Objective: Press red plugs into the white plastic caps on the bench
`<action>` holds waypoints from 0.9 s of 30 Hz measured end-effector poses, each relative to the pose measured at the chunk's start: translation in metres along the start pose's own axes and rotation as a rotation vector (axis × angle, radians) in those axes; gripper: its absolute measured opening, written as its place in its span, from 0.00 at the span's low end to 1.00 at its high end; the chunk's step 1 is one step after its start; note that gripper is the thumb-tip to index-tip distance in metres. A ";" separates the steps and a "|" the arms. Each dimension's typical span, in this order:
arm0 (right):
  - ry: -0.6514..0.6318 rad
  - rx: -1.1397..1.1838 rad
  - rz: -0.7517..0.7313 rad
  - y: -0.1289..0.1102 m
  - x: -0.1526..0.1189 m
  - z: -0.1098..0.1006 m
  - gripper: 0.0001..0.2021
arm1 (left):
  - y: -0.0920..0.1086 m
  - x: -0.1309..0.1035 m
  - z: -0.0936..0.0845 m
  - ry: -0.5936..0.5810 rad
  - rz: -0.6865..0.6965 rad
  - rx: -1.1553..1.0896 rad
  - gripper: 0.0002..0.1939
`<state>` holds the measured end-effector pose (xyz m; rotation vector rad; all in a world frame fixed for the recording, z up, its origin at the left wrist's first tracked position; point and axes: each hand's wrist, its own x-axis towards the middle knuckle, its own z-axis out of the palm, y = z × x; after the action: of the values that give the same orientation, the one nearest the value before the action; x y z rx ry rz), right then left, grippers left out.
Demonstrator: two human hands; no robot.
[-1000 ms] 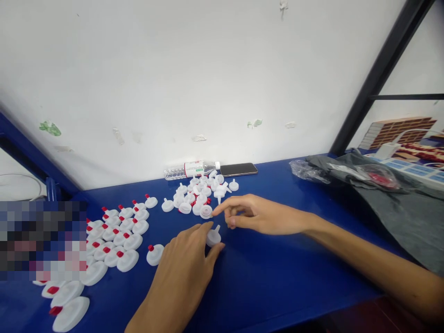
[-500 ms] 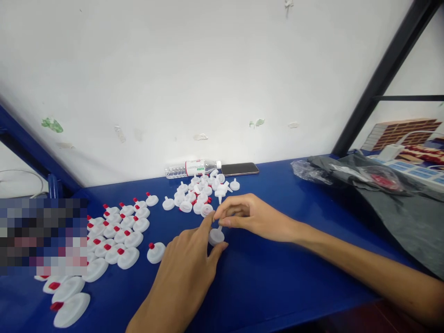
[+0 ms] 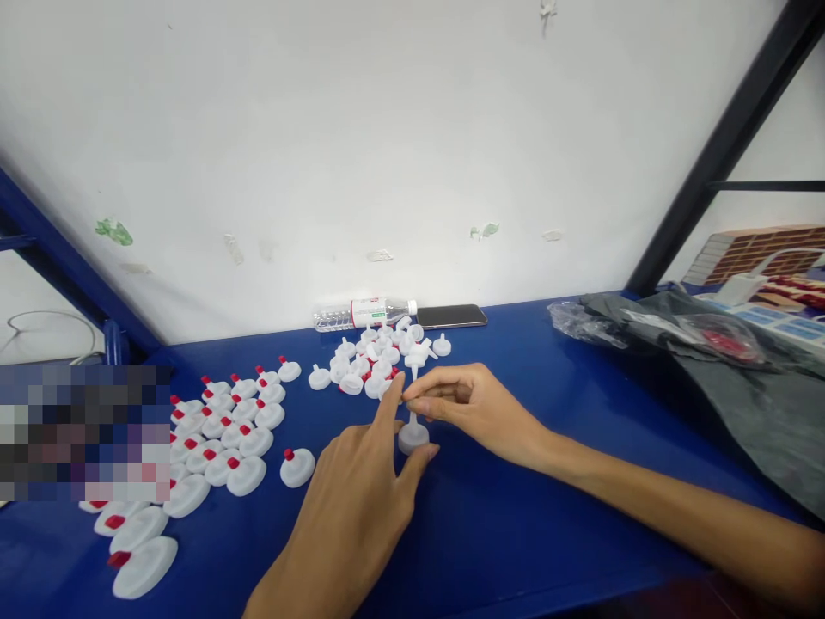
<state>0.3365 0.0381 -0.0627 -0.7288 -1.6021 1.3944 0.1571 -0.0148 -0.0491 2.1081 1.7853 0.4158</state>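
Observation:
A white plastic nozzle cap (image 3: 413,438) stands on the blue table with its spout pointing up. My left hand (image 3: 351,499) holds its round base between thumb and fingers. The fingertips of my right hand (image 3: 473,408) are pinched together at the top of the spout; whatever is between them is hidden. Just behind is a loose pile of white nozzle caps (image 3: 351,383) with small red tips among them. To the left lie many white nozzle caps (image 3: 246,475) with red tips fitted, and a single red-tipped nozzle cap (image 3: 297,468) sits nearer my left hand.
Against the wall lie a plastic water bottle (image 3: 367,314) and a dark phone (image 3: 451,316). A grey plastic bag (image 3: 650,340) and a white power strip (image 3: 783,327) are at the right. A blurred patch (image 3: 83,434) covers the left edge. Blue and black frame posts rise at both sides.
The view has shifted slightly, so things appear a little farther right. The held nozzle cap shows more of its spout. Both hands keep nearly the same grip.

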 end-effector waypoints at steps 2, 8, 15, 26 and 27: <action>0.015 -0.013 -0.010 0.001 -0.001 0.002 0.06 | -0.001 0.000 0.000 -0.008 0.004 0.007 0.35; 0.040 -0.046 -0.007 0.002 -0.003 0.007 0.07 | -0.001 0.000 0.001 -0.006 -0.002 0.044 0.37; 0.012 -0.054 -0.010 0.005 -0.004 0.007 0.07 | 0.003 0.001 -0.002 0.012 -0.064 0.080 0.36; 0.047 -0.148 -0.054 0.004 -0.005 0.006 0.09 | 0.005 -0.002 -0.008 0.114 -0.050 -0.037 0.37; 0.061 -0.199 -0.084 0.004 -0.006 0.006 0.09 | 0.005 -0.002 -0.008 0.119 -0.047 -0.045 0.37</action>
<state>0.3334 0.0314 -0.0676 -0.8023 -1.7192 1.1532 0.1576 -0.0173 -0.0392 2.0449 1.8687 0.5750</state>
